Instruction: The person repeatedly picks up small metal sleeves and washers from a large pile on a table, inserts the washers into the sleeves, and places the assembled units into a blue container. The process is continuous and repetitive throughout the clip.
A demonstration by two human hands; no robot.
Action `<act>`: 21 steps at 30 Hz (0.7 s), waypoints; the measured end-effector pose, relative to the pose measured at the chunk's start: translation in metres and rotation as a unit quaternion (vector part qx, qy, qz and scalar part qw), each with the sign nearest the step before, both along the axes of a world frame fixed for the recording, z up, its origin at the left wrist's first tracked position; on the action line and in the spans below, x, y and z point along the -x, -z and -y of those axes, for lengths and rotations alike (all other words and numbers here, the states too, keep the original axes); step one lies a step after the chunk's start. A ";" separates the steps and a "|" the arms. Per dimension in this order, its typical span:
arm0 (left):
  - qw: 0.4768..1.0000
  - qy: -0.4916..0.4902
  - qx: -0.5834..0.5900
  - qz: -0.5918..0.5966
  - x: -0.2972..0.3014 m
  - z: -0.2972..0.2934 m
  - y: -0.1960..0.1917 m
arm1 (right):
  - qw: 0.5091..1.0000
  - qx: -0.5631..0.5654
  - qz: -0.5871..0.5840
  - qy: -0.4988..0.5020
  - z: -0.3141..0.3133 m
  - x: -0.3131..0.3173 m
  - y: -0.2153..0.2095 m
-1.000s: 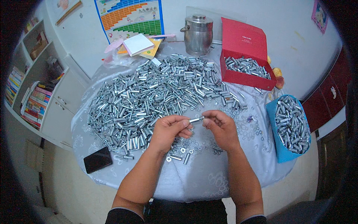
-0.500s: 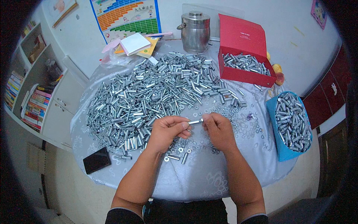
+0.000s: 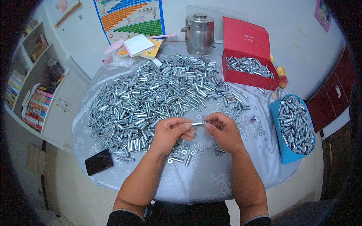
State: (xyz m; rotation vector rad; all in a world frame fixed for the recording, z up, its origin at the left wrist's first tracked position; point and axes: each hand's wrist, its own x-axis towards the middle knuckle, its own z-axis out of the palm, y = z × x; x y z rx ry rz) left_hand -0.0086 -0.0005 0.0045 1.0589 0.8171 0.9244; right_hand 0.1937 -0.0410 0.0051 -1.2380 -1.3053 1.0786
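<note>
Over the front middle of the table, a short shiny expansion bolt (image 3: 197,124) lies level between my two hands. My left hand (image 3: 169,133) pinches its left end with thumb and fingers. At its right end, the thumb and fingertips of my right hand (image 3: 225,132) close on the tip. Any small nut or washer there is too small to make out. Beyond and left of my hands spreads a big heap of loose metal sleeves and bolts (image 3: 151,94). Flat washers (image 3: 184,152) lie scattered below and around my hands, beside a few loose sleeves (image 3: 187,160).
A blue container (image 3: 278,130) full of assembled bolts stands at the right edge. Behind it is an open red box (image 3: 250,80), partly filled. A steel pot (image 3: 200,35) and notepads (image 3: 138,45) are at the back. A black phone (image 3: 98,162) lies front left.
My right hand has shifted its grip at the bolt's right end, its fingers now arched more over the tip. My left hand keeps its hold in nearly the same place.
</note>
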 end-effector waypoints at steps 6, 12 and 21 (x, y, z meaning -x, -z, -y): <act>0.999 -0.019 0.017 0.028 0.000 0.000 0.002 | 0.999 0.002 -0.039 -0.007 0.002 0.004 -0.005; 0.996 -0.044 0.043 0.067 0.000 -0.004 0.006 | 1.000 -0.003 0.014 -0.002 0.002 0.007 -0.002; 0.998 -0.040 -0.006 0.049 -0.005 0.001 0.007 | 0.994 0.091 -0.045 0.033 0.001 0.011 0.003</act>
